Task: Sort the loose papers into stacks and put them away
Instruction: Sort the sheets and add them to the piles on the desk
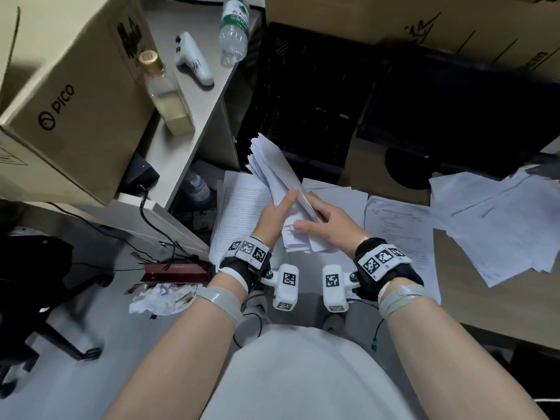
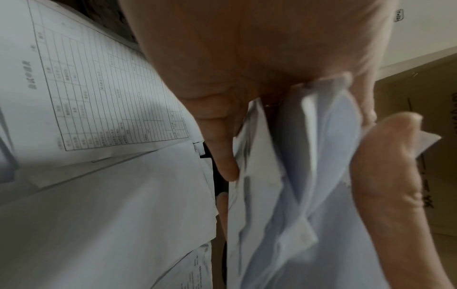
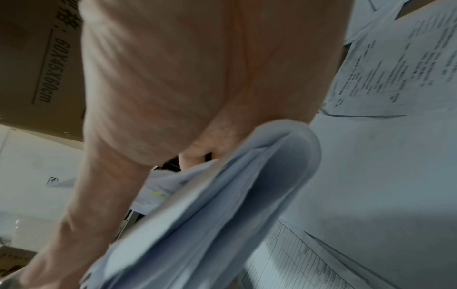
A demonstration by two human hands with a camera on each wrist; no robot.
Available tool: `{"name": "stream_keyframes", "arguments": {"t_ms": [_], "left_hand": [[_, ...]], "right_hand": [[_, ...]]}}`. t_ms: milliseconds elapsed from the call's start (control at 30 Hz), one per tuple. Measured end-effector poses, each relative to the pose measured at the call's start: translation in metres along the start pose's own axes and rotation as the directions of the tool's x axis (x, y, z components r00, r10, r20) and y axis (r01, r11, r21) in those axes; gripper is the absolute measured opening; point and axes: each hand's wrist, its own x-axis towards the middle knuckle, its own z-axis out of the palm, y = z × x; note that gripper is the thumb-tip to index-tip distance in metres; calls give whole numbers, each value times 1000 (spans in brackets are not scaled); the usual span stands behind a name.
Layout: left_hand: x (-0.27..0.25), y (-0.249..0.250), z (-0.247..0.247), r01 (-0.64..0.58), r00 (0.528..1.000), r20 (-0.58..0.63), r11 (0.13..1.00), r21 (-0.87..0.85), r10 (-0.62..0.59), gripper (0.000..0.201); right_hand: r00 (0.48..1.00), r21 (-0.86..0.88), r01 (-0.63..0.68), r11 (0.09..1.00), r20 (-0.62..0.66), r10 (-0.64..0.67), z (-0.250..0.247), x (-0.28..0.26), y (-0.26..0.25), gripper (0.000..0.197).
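A bundle of white papers point(image 1: 274, 171) stands on edge between both hands, its far end fanned out and tilted away to the left. My left hand point(image 1: 280, 209) grips its left side, thumb along the top. My right hand point(image 1: 315, 219) holds the right side, thumb across the near sheets. The left wrist view shows the bundle point(image 2: 309, 176) pinched between thumb and fingers; in the right wrist view the bent sheets point(image 3: 222, 205) curve under my palm. Loose sheets lie below: a ruled form point(image 1: 242, 213), a printed page point(image 1: 400, 234), and a scattered pile point(image 1: 500, 219) to the right.
A PICO cardboard box point(image 1: 69, 95), a glass bottle point(image 1: 168, 95), a white controller point(image 1: 194, 59) and a water bottle point(image 1: 235, 28) sit on the shelf at left. A black crate point(image 1: 303, 98) stands behind the papers. Crumpled rubbish point(image 1: 160, 295) and a chair base point(image 1: 45, 298) lie lower left.
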Motion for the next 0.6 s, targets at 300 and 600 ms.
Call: {"name": "stream_keyframes", "arguments": {"t_ms": [300,600], "left_hand": [[-28,-6,51,18,998,68,952,-305,3,67],[-38,-34,89,-15,990,-139,945,-327,-32,51]], "right_hand": [[995,177,32,984,86,-48,-41,-24,5,86],[991,119,-45,992,133,29,-64,-44,21,51]]}}
